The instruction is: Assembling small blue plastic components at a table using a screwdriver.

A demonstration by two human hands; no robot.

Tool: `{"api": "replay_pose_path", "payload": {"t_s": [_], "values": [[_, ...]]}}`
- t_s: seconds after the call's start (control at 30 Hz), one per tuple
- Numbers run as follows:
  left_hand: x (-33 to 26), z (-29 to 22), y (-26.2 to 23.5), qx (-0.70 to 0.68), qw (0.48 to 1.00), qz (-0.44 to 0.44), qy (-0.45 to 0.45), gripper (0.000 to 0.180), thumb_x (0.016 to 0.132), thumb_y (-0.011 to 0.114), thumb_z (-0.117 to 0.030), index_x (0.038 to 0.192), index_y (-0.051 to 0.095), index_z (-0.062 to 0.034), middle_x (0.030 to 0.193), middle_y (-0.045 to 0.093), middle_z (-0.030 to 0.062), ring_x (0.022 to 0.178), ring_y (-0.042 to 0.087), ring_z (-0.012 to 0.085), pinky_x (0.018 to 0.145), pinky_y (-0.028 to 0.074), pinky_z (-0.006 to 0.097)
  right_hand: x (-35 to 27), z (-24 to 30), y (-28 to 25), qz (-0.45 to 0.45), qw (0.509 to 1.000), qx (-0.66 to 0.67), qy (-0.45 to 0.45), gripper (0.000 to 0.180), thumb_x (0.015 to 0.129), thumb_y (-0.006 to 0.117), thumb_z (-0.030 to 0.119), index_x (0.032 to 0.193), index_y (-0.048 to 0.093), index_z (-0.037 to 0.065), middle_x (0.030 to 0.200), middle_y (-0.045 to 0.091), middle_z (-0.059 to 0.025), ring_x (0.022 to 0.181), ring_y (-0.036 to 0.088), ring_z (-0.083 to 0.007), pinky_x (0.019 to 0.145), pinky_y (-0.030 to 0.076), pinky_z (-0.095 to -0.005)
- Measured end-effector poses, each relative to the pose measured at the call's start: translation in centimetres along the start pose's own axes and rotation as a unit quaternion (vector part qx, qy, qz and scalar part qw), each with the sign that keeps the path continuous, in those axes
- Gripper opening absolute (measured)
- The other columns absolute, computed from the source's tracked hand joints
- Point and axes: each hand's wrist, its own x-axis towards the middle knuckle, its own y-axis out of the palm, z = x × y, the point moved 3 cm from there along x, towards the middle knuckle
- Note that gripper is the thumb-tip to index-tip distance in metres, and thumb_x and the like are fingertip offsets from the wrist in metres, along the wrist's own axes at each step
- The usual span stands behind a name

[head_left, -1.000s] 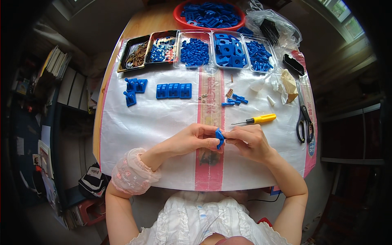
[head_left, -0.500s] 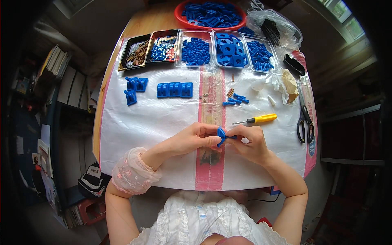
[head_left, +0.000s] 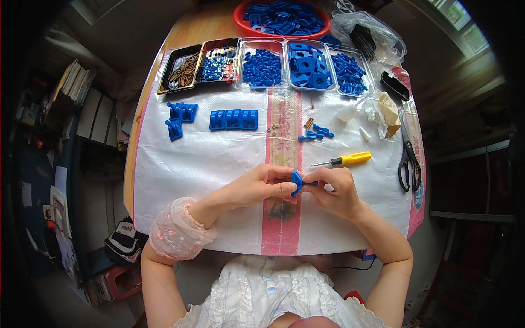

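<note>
Close to the table's front edge, my left hand (head_left: pixel 270 183) grips a blue plastic base piece (head_left: pixel 296 182) between thumb and fingers. My right hand (head_left: pixel 338 188) pinches a small blue plastic pin (head_left: pixel 311 183) against its right side; the fingers hide most of where the two meet. Just beyond my hands lies a yellow-handled screwdriver (head_left: pixel 354 158), its shaft pointing left. Farther back are several loose blue pins (head_left: pixel 319 133), some brown screws (head_left: pixel 309 123) and tiny nuts (head_left: pixel 273 130). Blue bases in a row (head_left: pixel 233 119) and blue assemblies with knobbed stems (head_left: pixel 182 113) stand at left.
Along the back run a black tray of screws (head_left: pixel 164 87), a tray of nuts (head_left: pixel 200 76) and clear boxes of blue parts (head_left: pixel 261 87). Behind them sits a red basin (head_left: pixel 239 24). At right lie black scissors (head_left: pixel 409 164), crumpled paper (head_left: pixel 389 115) and a white nozzle (head_left: pixel 363 134).
</note>
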Motion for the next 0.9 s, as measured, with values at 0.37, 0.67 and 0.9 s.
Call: {"api": "replay_pose_path", "payload": {"t_s": [0.37, 0.67, 0.9], "values": [[-0.1, -0.4, 0.3, 0.017, 0.999, -0.027, 0.020, 0.033, 0.105, 0.062, -0.019, 0.133, 0.058, -0.0010, 0.120, 0.067, 0.0077, 0.104, 0.068, 0.0145, 0.095, 0.057, 0.030, 0.3, 0.1, -0.3, -0.002, 1.000, -0.004, -0.011, 0.029, 0.080, 0.085, 0.007, 0.106, 0.073, 0.005, 0.085, 0.076, -0.0067, 0.057, 0.066, -0.0145, 0.053, 0.050, -0.0267], [-0.8, -1.9, 0.0, -0.007, 0.994, -0.106, 0.039, 0.038, 0.100, 0.067, -0.018, 0.133, 0.053, -0.0051, 0.121, 0.071, 0.0144, 0.097, 0.069, 0.0129, 0.085, 0.058, 0.027, 0.4, 0.8, -1.9, -0.072, 0.995, -0.059, -0.027, 0.040, 0.082, 0.085, 0.011, 0.119, 0.069, 0.006, 0.085, 0.076, -0.0043, 0.056, 0.065, -0.0127, 0.053, 0.050, -0.0261], [-0.7, -1.6, -2.1, -0.050, 0.974, -0.176, 0.132, 0.033, 0.101, 0.065, -0.018, 0.131, 0.054, -0.0075, 0.126, 0.069, 0.0206, 0.091, 0.069, 0.0138, 0.080, 0.056, 0.024, 1.5, 1.1, -4.2, -0.118, 0.981, -0.136, 0.070, 0.021, 0.088, 0.077, 0.005, 0.108, 0.070, 0.005, 0.085, 0.074, -0.0067, 0.059, 0.065, -0.0162, 0.054, 0.050, -0.0288]]}}
